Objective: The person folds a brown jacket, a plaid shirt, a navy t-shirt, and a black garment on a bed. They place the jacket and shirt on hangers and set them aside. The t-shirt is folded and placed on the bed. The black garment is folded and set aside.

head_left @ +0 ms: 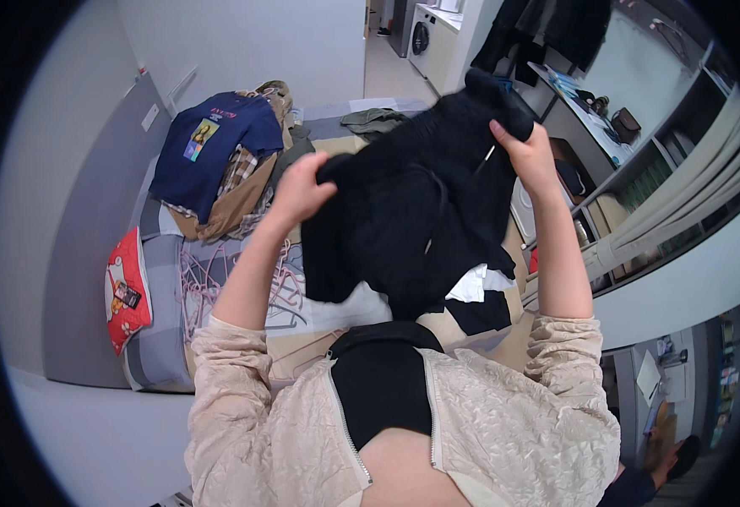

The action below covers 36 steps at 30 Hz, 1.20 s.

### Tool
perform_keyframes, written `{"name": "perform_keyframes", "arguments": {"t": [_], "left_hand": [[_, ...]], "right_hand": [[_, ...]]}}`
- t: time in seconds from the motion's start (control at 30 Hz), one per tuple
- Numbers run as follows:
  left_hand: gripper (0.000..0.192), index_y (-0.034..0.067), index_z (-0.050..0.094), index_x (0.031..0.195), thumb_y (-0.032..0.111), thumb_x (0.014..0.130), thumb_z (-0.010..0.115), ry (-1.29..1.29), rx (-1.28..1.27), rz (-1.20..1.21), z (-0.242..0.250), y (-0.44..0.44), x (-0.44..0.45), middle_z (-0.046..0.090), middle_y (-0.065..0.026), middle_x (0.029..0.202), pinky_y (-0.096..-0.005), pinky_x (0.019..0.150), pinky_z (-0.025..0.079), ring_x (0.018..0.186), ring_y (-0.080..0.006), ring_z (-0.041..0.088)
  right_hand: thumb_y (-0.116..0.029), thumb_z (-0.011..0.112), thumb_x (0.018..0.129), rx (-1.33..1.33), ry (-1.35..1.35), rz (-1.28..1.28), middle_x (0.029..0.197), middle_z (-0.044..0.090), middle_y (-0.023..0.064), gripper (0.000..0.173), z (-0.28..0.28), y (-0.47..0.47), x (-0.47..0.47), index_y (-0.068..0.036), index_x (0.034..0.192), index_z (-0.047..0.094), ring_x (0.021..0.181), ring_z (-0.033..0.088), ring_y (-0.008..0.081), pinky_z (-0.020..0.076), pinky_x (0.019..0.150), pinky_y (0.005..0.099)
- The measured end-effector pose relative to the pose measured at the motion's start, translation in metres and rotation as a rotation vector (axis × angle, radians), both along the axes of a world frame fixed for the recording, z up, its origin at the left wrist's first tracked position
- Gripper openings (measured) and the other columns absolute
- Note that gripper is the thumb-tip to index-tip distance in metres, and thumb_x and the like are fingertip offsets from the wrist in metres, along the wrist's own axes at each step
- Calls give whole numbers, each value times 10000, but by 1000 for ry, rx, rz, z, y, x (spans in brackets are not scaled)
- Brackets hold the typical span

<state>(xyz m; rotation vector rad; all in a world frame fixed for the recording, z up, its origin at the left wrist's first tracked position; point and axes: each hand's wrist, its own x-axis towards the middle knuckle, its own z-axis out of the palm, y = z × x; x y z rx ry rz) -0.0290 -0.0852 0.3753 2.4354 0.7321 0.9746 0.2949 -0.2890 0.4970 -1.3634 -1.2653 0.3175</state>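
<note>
A black garment with drawstring cords (401, 215) hangs spread in the air between my two hands, over the bed. My left hand (303, 190) grips one upper corner of it, thumb on the near side. The opposite upper corner, bunched up, is in my right hand (525, 149), which is raised higher. Pale cord tips stand out against the dark cloth. Below the garment's lower edge, a folded white cloth (469, 285) and a folded black cloth (481, 312) lie on the bed (325, 317). The garment hides part of the bed's middle.
Pink and grey clothes hangers (208, 275) lie tangled on the bed. Beyond them is a clothes pile topped by a navy T-shirt (218, 149). A phone (127, 295) rests on a red cushion (132, 323). Shelves (655, 165) line the right; another person's hand (664, 466) shows lower right.
</note>
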Motion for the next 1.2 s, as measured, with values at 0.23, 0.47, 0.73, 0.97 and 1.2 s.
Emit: {"name": "perform_keyframes", "arguments": {"t": [0.23,0.47,0.73,0.97,1.2], "left_hand": [[460,117,613,1244,66,792,686,-325,224,265,155,8,-10,694,-126,1055,-389,811,563,936,-278,697],[466,9,654,1320,90,890,493,100,-74,312,185,84,20,736,-179,990,-385,657,627,728,-297,736],[502,29,509,1267,148,842,748,-521,-246,-77,335,124,6,641,-104,1060,-373,871,551,967,-210,634],[513,79,489,1302,19,830,679,-558,438,-16,359,68,-7,665,-142,1074,-363,860,550,981,-231,666],[407,94,525,1270,66,897,685,-516,786,236,376,44,-11,666,-196,945,-414,792,550,886,-335,695]], "right_hand": [[28,647,862,540,-483,-250,989,740,83,230,68,-41,-7,-31,1064,739,938,702,196,523,862,284],[-269,701,967,-327,-519,-303,825,716,128,271,53,36,58,-20,1060,753,793,695,256,524,711,363],[-178,615,1018,-53,70,15,1226,661,43,266,177,50,84,-67,1254,667,1123,621,174,569,933,435],[-290,651,1003,80,73,-69,1115,691,50,277,223,39,53,-87,1190,675,1040,652,200,576,847,417],[-133,628,967,147,-270,-136,720,588,20,152,259,41,79,-35,1035,721,563,503,128,394,480,281]]}}
